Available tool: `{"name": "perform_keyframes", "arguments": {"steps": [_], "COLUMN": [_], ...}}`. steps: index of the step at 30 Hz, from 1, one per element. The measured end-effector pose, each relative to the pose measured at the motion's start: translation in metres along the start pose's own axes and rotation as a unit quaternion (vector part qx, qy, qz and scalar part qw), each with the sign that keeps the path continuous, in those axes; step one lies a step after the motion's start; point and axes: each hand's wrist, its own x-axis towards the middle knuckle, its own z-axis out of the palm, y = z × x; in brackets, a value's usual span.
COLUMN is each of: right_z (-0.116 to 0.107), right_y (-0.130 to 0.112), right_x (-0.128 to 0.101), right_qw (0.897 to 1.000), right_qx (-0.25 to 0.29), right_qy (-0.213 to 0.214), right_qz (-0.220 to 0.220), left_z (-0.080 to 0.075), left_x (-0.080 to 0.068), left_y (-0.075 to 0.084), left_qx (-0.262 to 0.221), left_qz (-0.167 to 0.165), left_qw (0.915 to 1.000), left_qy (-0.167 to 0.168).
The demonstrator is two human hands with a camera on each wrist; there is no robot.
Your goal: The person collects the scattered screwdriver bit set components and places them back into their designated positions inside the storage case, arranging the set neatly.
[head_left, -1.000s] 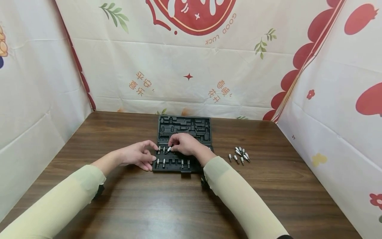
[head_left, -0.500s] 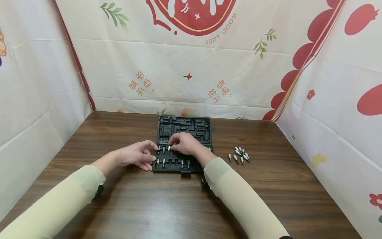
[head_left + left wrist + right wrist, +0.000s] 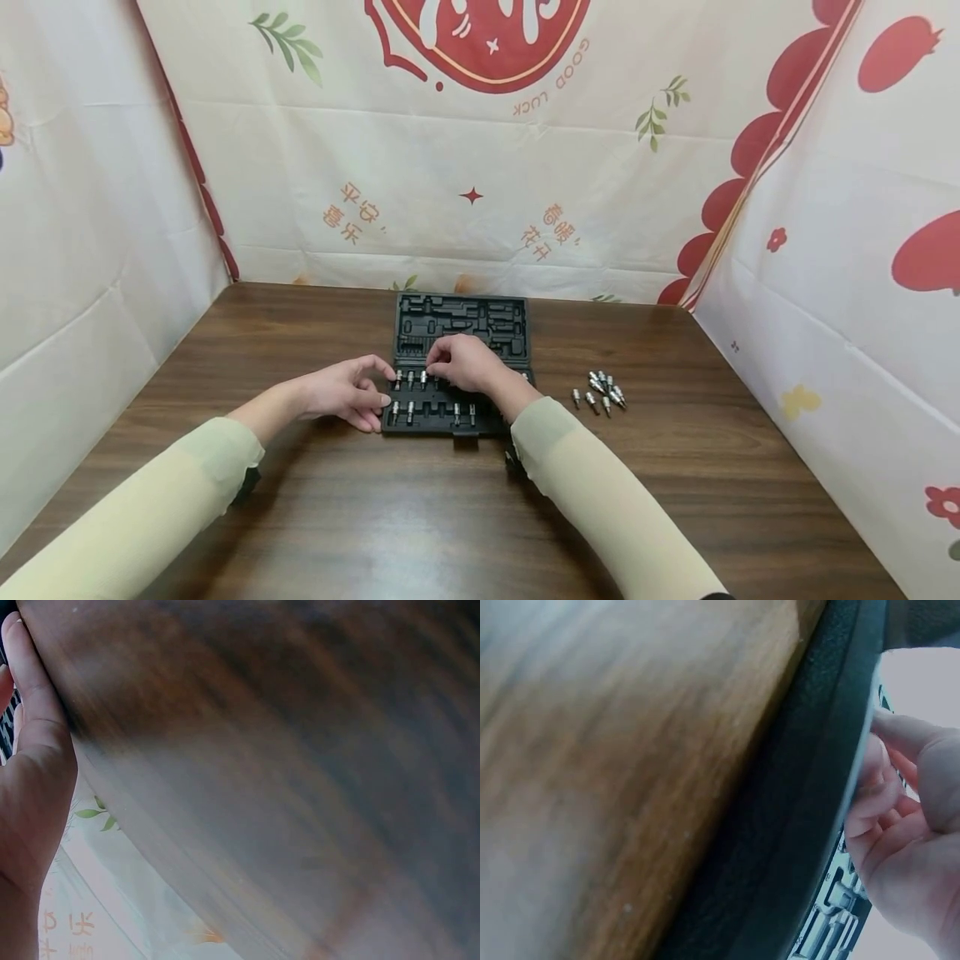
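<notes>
Over the near half of the black tool case your right hand curls down onto the upper row of sockets, fingertips bunched around a bit that the fingers mostly hide; I cannot tell whether you still pinch it or merely press it. Your left hand rests against the case's left edge, fingers loosely bent and thumb raised, steadying it without gripping anything. This looks like the seating step: one bit going into its slot beside three bits already standing in that row. Judging by its neighbours, its long axis should run near upright, tip up. More seated bits fill the row nearest you. The next move likely calls for a firm downward push, then a reach to the loose bits lying on the wooden table, well right of the case, their long axes mostly flat on the wood.
</notes>
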Motion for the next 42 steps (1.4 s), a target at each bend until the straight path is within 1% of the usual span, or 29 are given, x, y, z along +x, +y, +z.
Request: {"name": "perform_keyframes", "arguments": {"steps": [3, 6, 9, 16, 20, 23, 30, 33, 39, 42], "right_z": [0.0022, 0.0032, 0.0026, 0.0007, 0.0009, 0.0004, -0.0012, -0.0021, -0.0014, -0.0003], "right_y": [0.0011, 0.0015, 0.0002, -0.004, -0.0037, -0.0028, 0.0006, 0.0003, 0.0002, 0.0008], "right_x": [0.0015, 0.0029, 0.0039, 0.0054, 0.0057, 0.005, 0.002, 0.0017, 0.0022, 0.0029], "right_qw": [1.0, 0.999, 0.999, 0.998, 0.998, 0.998, 0.999, 1.0, 1.0, 1.0], "right_qx": [0.021, 0.019, 0.007, -0.05, -0.057, -0.055, -0.023, -0.02, -0.009, -0.014], "right_qy": [-0.011, -0.025, -0.032, -0.03, -0.027, -0.023, -0.011, -0.007, -0.014, -0.014], "right_qz": [-0.004, -0.008, -0.01, -0.022, -0.025, -0.026, -0.021, -0.021, -0.016, -0.015], "left_z": [0.0, 0.0003, 0.0003, -0.0012, -0.0011, -0.0008, -0.001, -0.0012, -0.0009, -0.0009], "left_x": [-0.0012, -0.002, -0.0015, -0.0004, -0.0007, -0.001, -0.0002, 0.0001, 0.0005, 0.0004], "left_y": [-0.0008, -0.0009, -0.0006, -0.0005, -0.0006, -0.0006, 0.0006, 0.0008, -0.0005, -0.001], "left_qx": [-0.001, -0.003, -0.004, -0.001, -0.001, -0.002, 0.002, 0.0, -0.004, -0.004], "left_qz": [-0.002, -0.004, -0.004, -0.001, 0.001, 0.001, 0.006, 0.007, 0.005, 0.003], "left_qw": [1.0, 1.0, 1.0, 1.0, 1.0, 1.0, 1.0, 1.0, 1.0, 1.0], "left_qy": [0.001, -0.001, -0.003, -0.001, -0.003, -0.003, -0.004, -0.004, -0.005, -0.005]}}
